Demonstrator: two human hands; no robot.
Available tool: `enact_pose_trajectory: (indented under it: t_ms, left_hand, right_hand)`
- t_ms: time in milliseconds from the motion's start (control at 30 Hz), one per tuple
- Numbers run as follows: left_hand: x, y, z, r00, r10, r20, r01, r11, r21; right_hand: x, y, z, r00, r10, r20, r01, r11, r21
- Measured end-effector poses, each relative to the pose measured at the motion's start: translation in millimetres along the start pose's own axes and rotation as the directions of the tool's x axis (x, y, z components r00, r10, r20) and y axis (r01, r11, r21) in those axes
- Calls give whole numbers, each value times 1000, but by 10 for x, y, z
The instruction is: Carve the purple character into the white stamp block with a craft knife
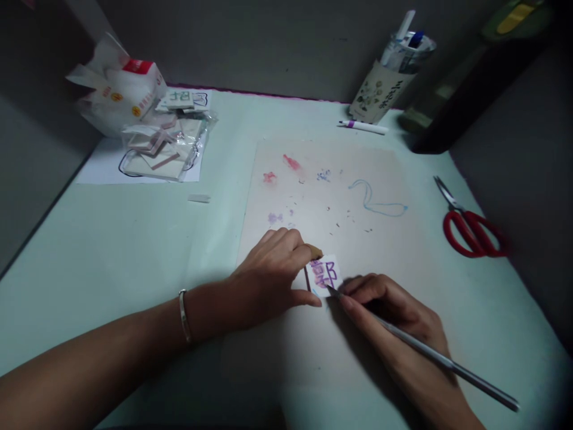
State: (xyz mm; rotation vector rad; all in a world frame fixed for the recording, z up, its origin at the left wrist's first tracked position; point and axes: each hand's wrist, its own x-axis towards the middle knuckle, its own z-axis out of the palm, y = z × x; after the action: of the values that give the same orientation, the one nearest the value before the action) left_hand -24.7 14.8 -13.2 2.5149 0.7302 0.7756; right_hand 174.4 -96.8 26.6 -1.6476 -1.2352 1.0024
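Observation:
In the head view, my left hand (pixel 280 263) reaches in from the left and steadies a small white square block (pixel 332 269) between thumb and fingers. Purple character strokes mark its top face, with a pinkish smudge on their left part. Something tan (pixel 315 251) shows by the index fingertip; I cannot tell what it is. My right hand (pixel 389 310) grips a slim silver craft knife (pixel 416 341) like a pen. Its dark pointed tip meets the lower edge of the block's marked face. The block rests over a pale sheet (pixel 286 334).
Red-handled scissors (pixel 470 230) lie at right. A capped-looking purple-and-white marker (pixel 364 127) lies before a pen holder (pixel 380 83), near a dark bottle (pixel 439 107). Bagged white blocks (pixel 161 149) and a plastic package (pixel 129 89) sit back left. Crumbs and ink smudges dot the sheet.

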Motion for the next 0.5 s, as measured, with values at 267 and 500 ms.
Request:
enact_pose_trajectory:
  t_ms: [267,500]
  left_hand:
    - [17,5,-27,999,-3,35,3,1000,0]
    - [11,-2,-10,1000,5,-13,-5,1000,-5]
  right_hand:
    - [8,-28,-20,995,-38,92,38,999,4]
    - [38,-64,-13,999,-13,-37,13,1000,20]
